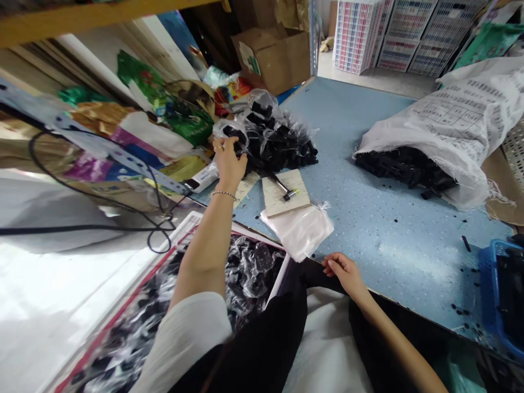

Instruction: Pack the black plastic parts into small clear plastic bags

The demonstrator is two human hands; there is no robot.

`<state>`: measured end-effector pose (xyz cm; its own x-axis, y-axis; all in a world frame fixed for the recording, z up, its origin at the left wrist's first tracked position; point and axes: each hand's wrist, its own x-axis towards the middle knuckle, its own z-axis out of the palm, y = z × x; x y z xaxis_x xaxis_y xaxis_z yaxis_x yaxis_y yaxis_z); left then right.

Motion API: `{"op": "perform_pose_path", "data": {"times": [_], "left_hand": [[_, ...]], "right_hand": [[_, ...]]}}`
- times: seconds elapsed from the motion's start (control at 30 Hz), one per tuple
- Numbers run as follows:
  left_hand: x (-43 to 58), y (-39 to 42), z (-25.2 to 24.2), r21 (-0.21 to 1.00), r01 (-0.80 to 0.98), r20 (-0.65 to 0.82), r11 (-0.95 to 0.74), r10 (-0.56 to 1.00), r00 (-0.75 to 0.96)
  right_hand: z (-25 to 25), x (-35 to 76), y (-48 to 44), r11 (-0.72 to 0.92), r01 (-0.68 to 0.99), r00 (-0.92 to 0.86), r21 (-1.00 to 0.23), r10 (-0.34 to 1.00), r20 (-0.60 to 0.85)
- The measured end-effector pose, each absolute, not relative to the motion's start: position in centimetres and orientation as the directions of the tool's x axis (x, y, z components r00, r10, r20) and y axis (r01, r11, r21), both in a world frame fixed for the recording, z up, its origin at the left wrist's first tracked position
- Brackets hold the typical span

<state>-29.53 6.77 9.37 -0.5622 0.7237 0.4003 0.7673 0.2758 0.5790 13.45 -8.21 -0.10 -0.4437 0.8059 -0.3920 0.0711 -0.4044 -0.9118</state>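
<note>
My left hand [229,161] reaches to the near-left side of a pile of black plastic parts in clear bags [282,139]. Its fingers are apart, at a bag on the pile's edge, and nothing shows in its grip. A ring and a beaded bracelet are on this arm. By the table's front edge, my right hand [343,268] has its fingers loosely curled, with nothing visible in them. Between the hands lie a stack of clear plastic bags [305,232] and a pale square block [272,199]. A small hammer [282,185] rests on the block.
A white woven sack [442,123] spills black parts on the right of the blue table [347,180]. A blue basket [489,289] stands at the right edge. Below left, a crate [123,305] holds bagged parts. A cardboard box [278,60] stands behind the pile; cables [102,229] hang left.
</note>
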Motion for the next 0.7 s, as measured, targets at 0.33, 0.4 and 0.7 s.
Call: {"op": "perform_pose_path", "data": {"times": [0.33,0.4,0.7], "left_hand": [[-29.5,7.2,10.1,0.547,0.79,0.422,0.277,0.724,-0.546],[-29.3,7.2,10.3,0.542,0.789,0.422,0.289,0.719,-0.552],[-29.8,9.7,12.5,0.514,0.824,0.553,0.236,0.643,-0.53]], "right_hand": [[-0.8,13.5,-8.3,-0.4,0.072,-0.452,-0.914,0.804,-0.387],[-0.9,13.5,-8.3,-0.4,0.065,-0.454,-0.914,0.804,-0.384],[-1.3,13.6,-8.2,-0.379,0.061,-0.464,-0.924,0.809,-0.362]]}}
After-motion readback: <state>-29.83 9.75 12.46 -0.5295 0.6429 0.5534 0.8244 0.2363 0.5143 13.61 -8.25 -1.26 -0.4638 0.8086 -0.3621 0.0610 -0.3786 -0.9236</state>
